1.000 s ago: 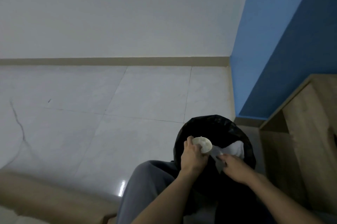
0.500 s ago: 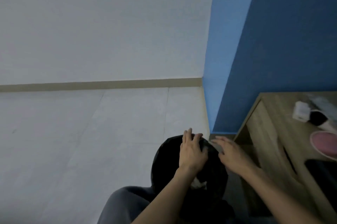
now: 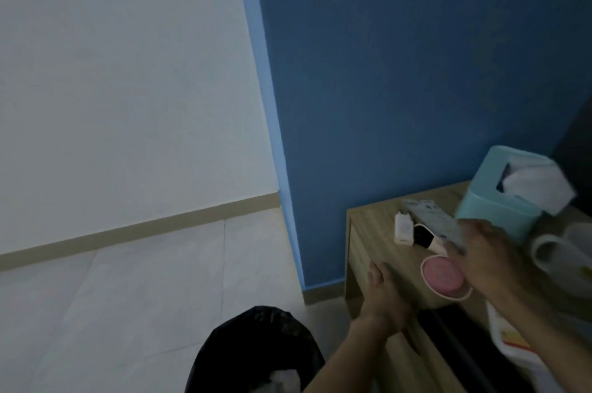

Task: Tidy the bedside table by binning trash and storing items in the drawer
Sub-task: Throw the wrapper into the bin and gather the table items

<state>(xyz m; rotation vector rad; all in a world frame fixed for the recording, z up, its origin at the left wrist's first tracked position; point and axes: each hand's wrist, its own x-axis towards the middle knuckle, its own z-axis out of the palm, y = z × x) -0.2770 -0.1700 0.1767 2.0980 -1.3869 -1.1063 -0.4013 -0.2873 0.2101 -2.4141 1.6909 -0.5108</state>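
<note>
Looks like the storing step: your left hand (image 3: 382, 299) lies flat, fingers straight, on the desk (image 3: 378, 232) edge & your right hand (image 3: 490, 259) blurs over the pink disc (image 3: 439, 275), grip can't tell, so next needs a clean pick, then the drawer.

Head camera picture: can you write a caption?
Left hand rests on the bedside table; blurred right hand above a pink round object.

2 bare forearms (image 3: 346, 352) enter from the bottom edge of the frame, each ending in a bare hand. The left hand (image 3: 386, 299), at lower centre, shows fairly sharp fingers and knuckles. The right hand (image 3: 493, 259), at lower right, is smeared by motion blur, its fingers indistinct.
</note>
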